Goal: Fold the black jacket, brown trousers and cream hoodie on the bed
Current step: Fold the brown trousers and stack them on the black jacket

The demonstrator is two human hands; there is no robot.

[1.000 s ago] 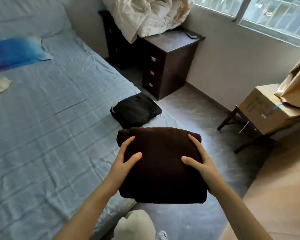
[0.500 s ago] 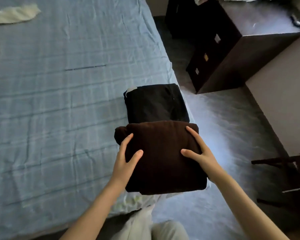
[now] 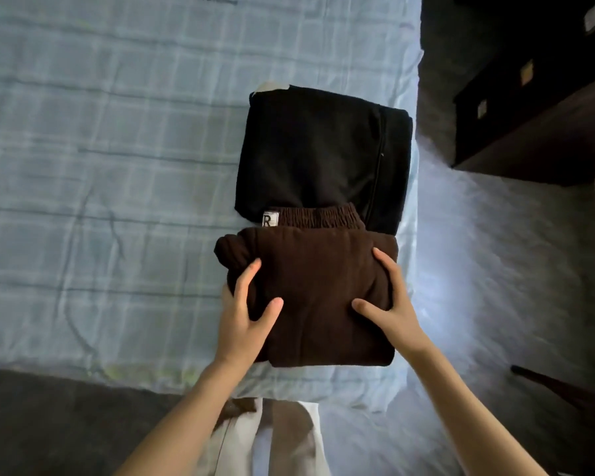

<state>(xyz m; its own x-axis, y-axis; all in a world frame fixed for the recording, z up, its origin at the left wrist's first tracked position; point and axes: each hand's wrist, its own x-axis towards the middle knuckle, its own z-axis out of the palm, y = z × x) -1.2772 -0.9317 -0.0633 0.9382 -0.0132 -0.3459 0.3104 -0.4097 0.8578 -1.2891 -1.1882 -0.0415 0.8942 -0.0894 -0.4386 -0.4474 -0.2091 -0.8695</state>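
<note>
- Holding the folded brown trousers from both sides, you have them low over the near corner of the bed, their far edge overlapping the near edge of the black jacket.
- Your left hand grips the left side of the bundle: the thumb lies on top, the forefinger reaches up along the side, and the other fingers are hidden under or behind the cloth.
- Your right hand grips the right side the same way, thumb pressed into the top and forefinger stretched toward the far right corner, with the cloth puckered between them.
- So each grip is closed on the trousers; neither hand is free.
- At the far edge of the bundle you can see the ribbed elastic waistband and a small white label printed with a dark letter.
- A rounded roll of brown cloth sticks out at the bundle's far left corner.
- The jacket lies folded into a flat, squarish pack on the light blue checked sheet, close to the bed's right edge, with a pale scrap showing at its far left corner.
- I cannot tell whether the trousers rest on the bed or are just above it.
- Right of the bed you have grey floor and a dark set of drawers at the upper right.
- Your pale-clad legs show at the bottom edge, against the foot of the bed.
</note>
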